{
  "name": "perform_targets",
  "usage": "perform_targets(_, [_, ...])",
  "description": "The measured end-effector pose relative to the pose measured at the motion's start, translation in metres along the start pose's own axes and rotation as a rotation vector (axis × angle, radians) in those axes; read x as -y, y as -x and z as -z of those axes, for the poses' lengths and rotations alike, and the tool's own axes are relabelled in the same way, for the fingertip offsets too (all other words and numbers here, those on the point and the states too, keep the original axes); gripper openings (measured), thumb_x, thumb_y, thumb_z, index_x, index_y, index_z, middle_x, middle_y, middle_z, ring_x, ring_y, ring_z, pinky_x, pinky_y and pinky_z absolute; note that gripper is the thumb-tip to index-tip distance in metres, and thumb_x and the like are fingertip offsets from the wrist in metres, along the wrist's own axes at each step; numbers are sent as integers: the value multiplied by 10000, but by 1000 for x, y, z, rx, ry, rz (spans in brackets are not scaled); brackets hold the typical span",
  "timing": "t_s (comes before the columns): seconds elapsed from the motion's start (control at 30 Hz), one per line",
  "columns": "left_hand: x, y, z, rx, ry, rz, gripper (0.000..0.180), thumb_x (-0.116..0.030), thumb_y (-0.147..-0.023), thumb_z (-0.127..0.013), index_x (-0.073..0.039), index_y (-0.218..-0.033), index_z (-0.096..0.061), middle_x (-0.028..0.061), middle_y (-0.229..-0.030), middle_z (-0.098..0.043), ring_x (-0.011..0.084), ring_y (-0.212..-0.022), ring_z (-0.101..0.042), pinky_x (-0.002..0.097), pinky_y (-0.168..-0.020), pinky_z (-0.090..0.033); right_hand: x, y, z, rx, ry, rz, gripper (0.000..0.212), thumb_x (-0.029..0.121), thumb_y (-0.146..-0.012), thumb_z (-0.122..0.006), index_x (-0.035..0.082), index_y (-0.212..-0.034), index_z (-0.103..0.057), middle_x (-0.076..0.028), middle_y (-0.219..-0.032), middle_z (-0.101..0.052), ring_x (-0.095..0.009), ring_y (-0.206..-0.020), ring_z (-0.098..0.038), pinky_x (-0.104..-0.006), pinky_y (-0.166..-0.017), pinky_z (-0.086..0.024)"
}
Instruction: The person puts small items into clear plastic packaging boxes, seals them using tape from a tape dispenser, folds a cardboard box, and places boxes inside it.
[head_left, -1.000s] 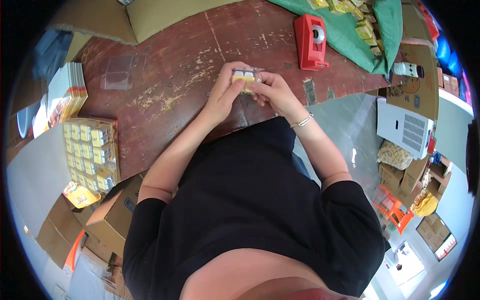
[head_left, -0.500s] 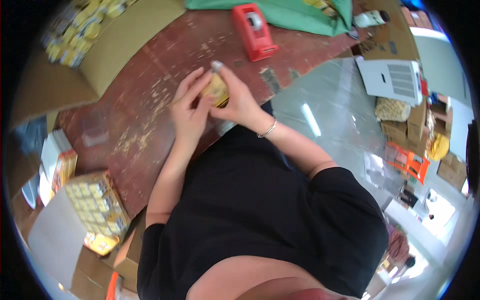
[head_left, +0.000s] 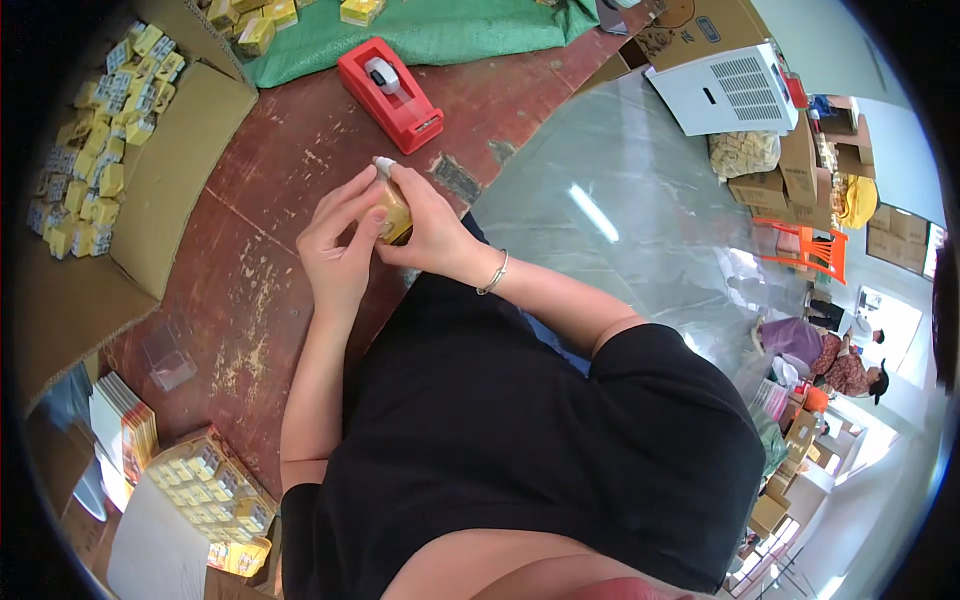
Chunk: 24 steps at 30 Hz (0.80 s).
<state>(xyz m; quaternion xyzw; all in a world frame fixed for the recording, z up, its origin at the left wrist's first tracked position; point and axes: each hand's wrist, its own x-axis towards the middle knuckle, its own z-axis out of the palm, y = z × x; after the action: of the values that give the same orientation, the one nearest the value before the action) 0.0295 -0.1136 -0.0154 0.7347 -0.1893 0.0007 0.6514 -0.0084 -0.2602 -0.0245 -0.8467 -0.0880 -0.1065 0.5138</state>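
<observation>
Between my two hands, above the worn red tabletop, is a small yellow box (head_left: 395, 212) with a dark lower edge. My left hand (head_left: 338, 235) closes on its left side, thumb and fingertips against it. From the right, my right hand (head_left: 438, 228) wraps round the same box and hides part of it. Something whitish covers the tip of a finger at the top of the box. Beyond my hands lies a red tape dispenser (head_left: 400, 108) with a roll in it, touched by neither hand.
A large cardboard box (head_left: 190, 140) at the far left holds many small yellow boxes. Green cloth (head_left: 430, 50) covers the far table edge, with more boxes on it. A clear plastic container (head_left: 168, 358) and a tray of yellow boxes (head_left: 215, 485) are at left. People are in the right background.
The view has turned, so the tape dispenser and my hands appear farther left and more of the cardboard box shows. Both hands still hold the small yellow box.
</observation>
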Motion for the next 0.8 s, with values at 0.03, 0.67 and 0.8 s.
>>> perform_targets(0.03, [1,0,0,0,-2,0,225,-49,-825,-681,-25,-1045,-719,114,-1163,-672,237,-1102,-610,335,-953,-467,-1,1,-1,-10,0,1,824,80,-637,-759,-38,-1349,-360,-211,-1168,-515,-380,-1103,-517,-405,-952,-440])
perform_targets(0.67, [27,19,4,54,-275,-251,504,-105,-688,-790,-81,-1164,-627,115,-1270,-594,309,-1092,-600,379,-922,-496,-20,-4,19,212,-46,49,774,185,-687,-791,28,-1349,-421,-159,-1319,-514,-327,-1218,-509,-412,-1026,-410])
perform_targets(0.8, [45,4,0,197,-146,26,568,-107,-646,-822,-65,-1162,-590,131,-1334,-550,304,-1141,-584,376,-960,-471,-40,-26,63,-63,-272,-191,384,137,-764,-751,20,-1108,-628,-96,-1032,-613,-177,-859,-624,-291,-775,-499])
